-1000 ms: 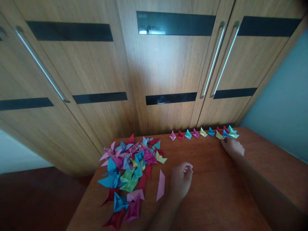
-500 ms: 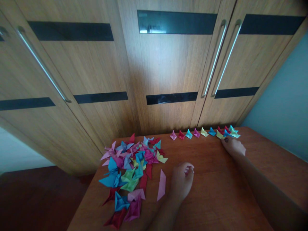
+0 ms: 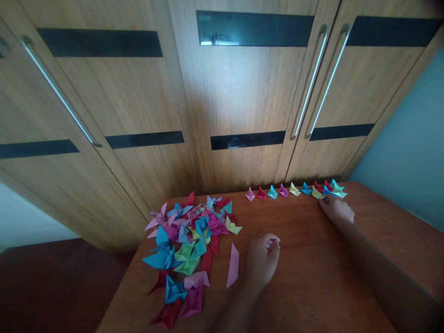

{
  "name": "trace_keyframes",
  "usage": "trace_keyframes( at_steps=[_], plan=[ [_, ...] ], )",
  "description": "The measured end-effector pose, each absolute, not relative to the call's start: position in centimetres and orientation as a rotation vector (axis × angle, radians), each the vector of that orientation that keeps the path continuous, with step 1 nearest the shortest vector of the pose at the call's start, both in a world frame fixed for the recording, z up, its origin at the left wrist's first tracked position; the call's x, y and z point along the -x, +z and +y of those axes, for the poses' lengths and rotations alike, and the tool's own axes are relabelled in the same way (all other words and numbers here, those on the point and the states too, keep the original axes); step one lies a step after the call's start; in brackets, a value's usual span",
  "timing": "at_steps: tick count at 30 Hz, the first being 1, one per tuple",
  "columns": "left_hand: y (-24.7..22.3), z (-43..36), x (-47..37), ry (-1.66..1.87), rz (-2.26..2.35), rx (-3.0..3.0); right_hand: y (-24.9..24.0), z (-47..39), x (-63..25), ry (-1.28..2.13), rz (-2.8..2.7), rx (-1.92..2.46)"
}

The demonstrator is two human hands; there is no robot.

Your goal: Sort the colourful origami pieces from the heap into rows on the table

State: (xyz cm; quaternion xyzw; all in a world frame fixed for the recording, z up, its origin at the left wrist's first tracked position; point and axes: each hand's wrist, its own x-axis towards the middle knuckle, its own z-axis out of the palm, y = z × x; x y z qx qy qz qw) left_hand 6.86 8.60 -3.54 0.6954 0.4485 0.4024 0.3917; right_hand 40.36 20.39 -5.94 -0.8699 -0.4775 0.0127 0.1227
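Tight quarters on the right

I see the left hand (image 3: 263, 260) curled over the counter (image 3: 301, 273), nothing showing in it. The right hand (image 3: 336, 210) has its fingertips at the yellow boat (image 3: 316, 193), near the crowded right end of the row (image 3: 294, 189); whether they pinch or only touch, I can't tell. A sideways slip could knock the blue boat (image 3: 326, 190) just beside it.

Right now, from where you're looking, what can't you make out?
All in the head view:
Right hand: it hides its own fingertips, so whether it grips or only touches the yellow paper piece is unclear.
Left hand: its curled fingers hide the palm.
Paper heap: upper pieces cover lower ones.
Far-left cupboard handle: cut off by the picture's edge.
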Motion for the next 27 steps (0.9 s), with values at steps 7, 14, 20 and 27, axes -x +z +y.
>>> trace_keyframes(
  at_steps=[7,14,20,27],
  plan=[
    [-3.3,8.5,-6.9,1.017,1.154,-1.780,-5.7,20.4,-40.4,0.065,-1.382,2.548],
    [-3.5,8.7,-6.9,1.038,1.178,-1.782,-5.2,19.4,-39.4,0.076,-1.244,2.484],
    [-3.8,8.8,-6.9,1.054,1.157,-1.787,-5.1,17.4,-36.2,0.044,-1.166,2.451],
    [-3.7,8.5,-7.0,1.074,1.149,-1.803,-4.5,15.2,-28.1,0.138,-1.603,2.329]
  ],
)
